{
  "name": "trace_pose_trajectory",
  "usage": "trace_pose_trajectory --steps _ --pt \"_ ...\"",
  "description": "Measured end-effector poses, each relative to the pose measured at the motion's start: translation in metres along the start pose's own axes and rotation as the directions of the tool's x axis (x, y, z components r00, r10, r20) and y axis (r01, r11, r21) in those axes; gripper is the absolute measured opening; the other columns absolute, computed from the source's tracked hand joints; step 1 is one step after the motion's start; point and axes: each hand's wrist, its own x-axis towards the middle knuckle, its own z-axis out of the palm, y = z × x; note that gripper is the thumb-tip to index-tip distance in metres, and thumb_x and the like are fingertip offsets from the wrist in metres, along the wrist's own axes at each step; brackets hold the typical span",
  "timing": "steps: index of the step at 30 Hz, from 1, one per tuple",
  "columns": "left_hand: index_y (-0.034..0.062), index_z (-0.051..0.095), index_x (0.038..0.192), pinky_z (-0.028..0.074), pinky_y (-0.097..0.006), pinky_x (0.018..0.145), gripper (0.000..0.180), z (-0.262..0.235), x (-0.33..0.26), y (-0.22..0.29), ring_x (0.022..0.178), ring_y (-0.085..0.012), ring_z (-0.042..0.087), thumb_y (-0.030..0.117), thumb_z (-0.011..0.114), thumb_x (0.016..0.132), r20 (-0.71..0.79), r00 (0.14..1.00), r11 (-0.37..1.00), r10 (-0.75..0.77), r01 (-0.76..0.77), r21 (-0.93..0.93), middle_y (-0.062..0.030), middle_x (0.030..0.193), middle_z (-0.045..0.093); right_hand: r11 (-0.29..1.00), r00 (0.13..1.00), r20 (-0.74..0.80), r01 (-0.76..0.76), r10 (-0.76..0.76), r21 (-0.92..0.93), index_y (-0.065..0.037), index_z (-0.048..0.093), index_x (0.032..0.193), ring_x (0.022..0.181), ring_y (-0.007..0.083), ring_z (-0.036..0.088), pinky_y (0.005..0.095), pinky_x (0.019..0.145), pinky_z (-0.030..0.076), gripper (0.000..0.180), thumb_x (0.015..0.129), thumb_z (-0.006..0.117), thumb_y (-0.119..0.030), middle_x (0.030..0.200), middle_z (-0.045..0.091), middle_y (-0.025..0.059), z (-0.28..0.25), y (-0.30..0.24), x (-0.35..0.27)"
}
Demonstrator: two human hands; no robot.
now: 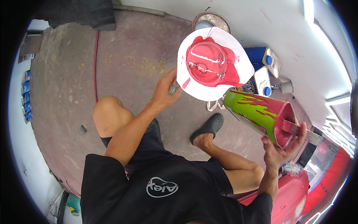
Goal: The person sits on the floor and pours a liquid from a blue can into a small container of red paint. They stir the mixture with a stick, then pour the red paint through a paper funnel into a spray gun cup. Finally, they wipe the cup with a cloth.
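My left hand (165, 89) is closed around what looks like a spray gun, mostly hidden; a knurled grey knob (173, 89) shows beside the fingers. Above it spreads a white paper strainer (190, 90), holding a pool of glossy red paint (207, 63) with smears up its side. On the right, my right hand (279, 149) grips a green rectangular can (248, 108) near its open end. Red drips run down the can's side, and its inside is coated red. A red strip crosses the opening by my fingers. The can's narrow-looking far end lies close to the strainer's edge.
Blue-capped metal cans (263, 84) stand by the right wall, with a round tin (220, 22) behind the strainer. A red hose (96, 67) crosses the concrete floor. Blue cans (26, 97) line the left wall. A red panel (279, 194) sits at lower right.
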Motion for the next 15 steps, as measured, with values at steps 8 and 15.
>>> trace_pose_trajectory --steps 8,15 --pt "0.0003 0.062 0.135 0.055 -0.042 0.088 0.046 0.013 0.002 -0.003 0.097 -0.0344 0.072 0.023 0.077 0.098 -0.016 0.999 0.999 -0.033 0.033 0.002 -0.0225 0.109 0.072 0.917 0.989 -0.076 0.084 -0.123 -0.389 -0.005 0.023 0.171 0.144 0.0285 0.054 0.0454 0.119 0.047 0.128 0.081 0.090 -0.066 0.160 0.051 0.0143 -0.059 -0.075 0.027" --pt "0.0002 0.064 0.133 0.055 -0.043 0.082 0.048 0.017 0.003 0.003 0.087 -0.0352 0.070 0.033 0.078 0.101 0.108 0.992 0.997 -0.061 0.056 0.054 -0.0208 0.096 0.069 0.832 0.964 -0.120 0.138 -0.237 -0.537 -0.008 0.027 0.171 0.153 0.0302 0.044 0.0503 0.118 0.055 0.123 0.083 0.076 -0.080 0.173 0.032 0.0085 -0.065 -0.117 0.059"
